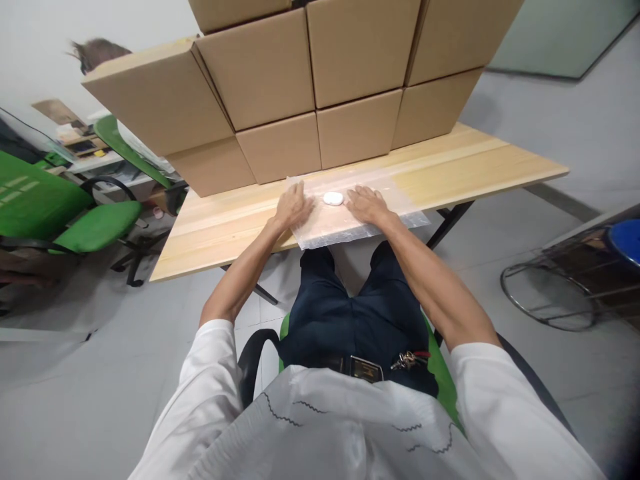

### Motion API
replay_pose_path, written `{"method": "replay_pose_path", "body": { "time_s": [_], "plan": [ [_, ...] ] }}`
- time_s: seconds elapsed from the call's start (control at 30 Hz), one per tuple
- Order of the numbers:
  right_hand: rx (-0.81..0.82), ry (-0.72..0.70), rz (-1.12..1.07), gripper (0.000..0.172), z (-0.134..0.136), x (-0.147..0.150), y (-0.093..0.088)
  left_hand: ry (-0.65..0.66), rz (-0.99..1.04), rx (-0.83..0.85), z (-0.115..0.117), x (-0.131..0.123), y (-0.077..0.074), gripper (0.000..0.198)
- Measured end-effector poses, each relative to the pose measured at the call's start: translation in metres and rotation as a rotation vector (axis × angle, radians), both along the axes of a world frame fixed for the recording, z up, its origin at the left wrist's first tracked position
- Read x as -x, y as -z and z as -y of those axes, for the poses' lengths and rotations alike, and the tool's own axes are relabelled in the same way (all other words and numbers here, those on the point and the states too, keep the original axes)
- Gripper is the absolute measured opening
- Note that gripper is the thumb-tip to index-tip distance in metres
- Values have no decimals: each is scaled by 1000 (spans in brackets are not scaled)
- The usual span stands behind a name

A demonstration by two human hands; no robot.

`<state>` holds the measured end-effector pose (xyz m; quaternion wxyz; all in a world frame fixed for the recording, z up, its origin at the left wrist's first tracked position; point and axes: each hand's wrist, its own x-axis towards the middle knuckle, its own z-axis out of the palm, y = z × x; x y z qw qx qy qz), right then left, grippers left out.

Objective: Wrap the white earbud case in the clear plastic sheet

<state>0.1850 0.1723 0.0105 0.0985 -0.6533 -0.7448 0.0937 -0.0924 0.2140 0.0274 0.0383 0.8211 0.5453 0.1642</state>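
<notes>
A translucent plastic sheet (345,230), which looks like bubble wrap, lies spread on the wooden table (210,230) and hangs slightly over its front edge. On the sheet sits a small white oval object (333,199), whose kind I cannot make out. My left hand (294,205) rests on the sheet's left part, fingers stretched out and a little blurred. To the right of the white object, my right hand (367,203) lies on the sheet with its fingers apart, the tips close to the object. Neither hand grips anything.
Stacked cardboard boxes (277,143) stand along the table's back. Green office chairs (95,223) and a person's head (100,53) are at the left. At the right stands a stool with a blue seat (625,240) and a metal ring base.
</notes>
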Motion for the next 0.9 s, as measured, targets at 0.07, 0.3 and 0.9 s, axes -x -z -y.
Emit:
{"method": "replay_pose_path", "body": {
  "time_s": [0.07,0.3,0.9],
  "plan": [
    [6,7,2,71,-4,-5,2,48,-37,45,9,-8,7,72],
    [15,40,24,76,-15,-21,7,75,-170,124,17,-5,14,71],
    [32,171,13,79,-3,-81,4,5,-216,135,11,21,12,74]
  ]
}}
